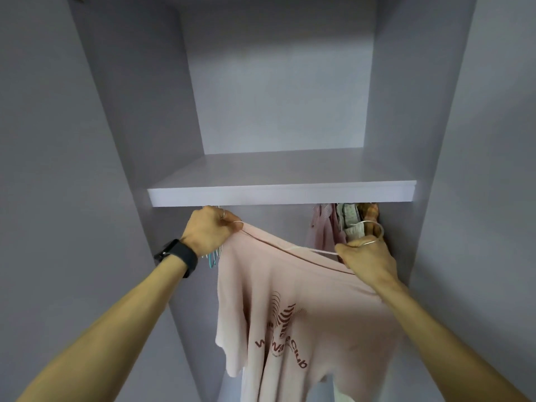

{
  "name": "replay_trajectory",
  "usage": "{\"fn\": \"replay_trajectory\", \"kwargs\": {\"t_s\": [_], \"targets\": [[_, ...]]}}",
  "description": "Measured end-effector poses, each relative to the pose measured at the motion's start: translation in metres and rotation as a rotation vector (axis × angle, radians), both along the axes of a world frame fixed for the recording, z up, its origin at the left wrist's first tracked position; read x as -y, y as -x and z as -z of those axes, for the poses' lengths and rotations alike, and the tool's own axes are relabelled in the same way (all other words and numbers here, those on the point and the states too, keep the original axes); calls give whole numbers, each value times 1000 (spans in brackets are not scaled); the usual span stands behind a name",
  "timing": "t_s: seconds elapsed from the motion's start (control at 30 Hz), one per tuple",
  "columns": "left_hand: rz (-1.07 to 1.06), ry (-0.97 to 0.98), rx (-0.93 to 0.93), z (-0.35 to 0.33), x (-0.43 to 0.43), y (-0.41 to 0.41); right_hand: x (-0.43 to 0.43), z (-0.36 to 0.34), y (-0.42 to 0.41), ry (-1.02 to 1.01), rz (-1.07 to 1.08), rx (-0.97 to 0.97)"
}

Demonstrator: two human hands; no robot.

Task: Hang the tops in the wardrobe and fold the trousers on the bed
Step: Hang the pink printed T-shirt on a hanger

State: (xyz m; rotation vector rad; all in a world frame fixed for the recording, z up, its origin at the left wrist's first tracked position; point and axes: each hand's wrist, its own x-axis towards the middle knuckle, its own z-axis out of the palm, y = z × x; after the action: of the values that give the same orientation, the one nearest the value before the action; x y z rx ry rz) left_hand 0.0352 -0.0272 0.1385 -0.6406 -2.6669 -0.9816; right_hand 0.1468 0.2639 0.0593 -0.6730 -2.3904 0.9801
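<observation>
Under the wardrobe (116,140) shelf (281,194), a pink T-shirt (290,314) hangs on a white hanger (314,251). The left hand (210,232), with a watch (181,255) on its wrist, grips the T-shirt's shoulder end. The right hand (367,261) grips the hanger near its hook, just beside hung clothes (327,227)

- pale lilac-grey wardrobe (406,97) pretty much fills the view
- one plain shelf (281,195) across the middle
- back panel (281,97) softly lit, shadowy up top
</observation>
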Motion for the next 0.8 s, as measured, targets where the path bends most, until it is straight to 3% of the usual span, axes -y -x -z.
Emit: {"fn": "replay_trajectory", "kwargs": {"t_s": [0.1,0.23,0.37,0.5,0.6,0.67,0.73,0.8], "targets": [[-6,-1,-36,-1,-1,-1,19,-5,-1,-261,-26,86],[47,123,-29,7,-8,-5,21,-36,3,-219,-69,-86],[114,-9,54,25,-22,-12,45,-57,17,-429,-264,232],[178,-95,98,35,-34,-14,46,-66,34,-408,-266,149],[188,-195,103,33,-40,-14,49,-63,40,-449,-357,304],[201,-124,104,35,-42,-14,48,-60,41,-389,-372,311],[253,-19,170,41,-38,-17,39,-61,41,-255,-321,178],[322,-34,240,45,-33,-19,32,-63,41,-186,-273,30]]}}
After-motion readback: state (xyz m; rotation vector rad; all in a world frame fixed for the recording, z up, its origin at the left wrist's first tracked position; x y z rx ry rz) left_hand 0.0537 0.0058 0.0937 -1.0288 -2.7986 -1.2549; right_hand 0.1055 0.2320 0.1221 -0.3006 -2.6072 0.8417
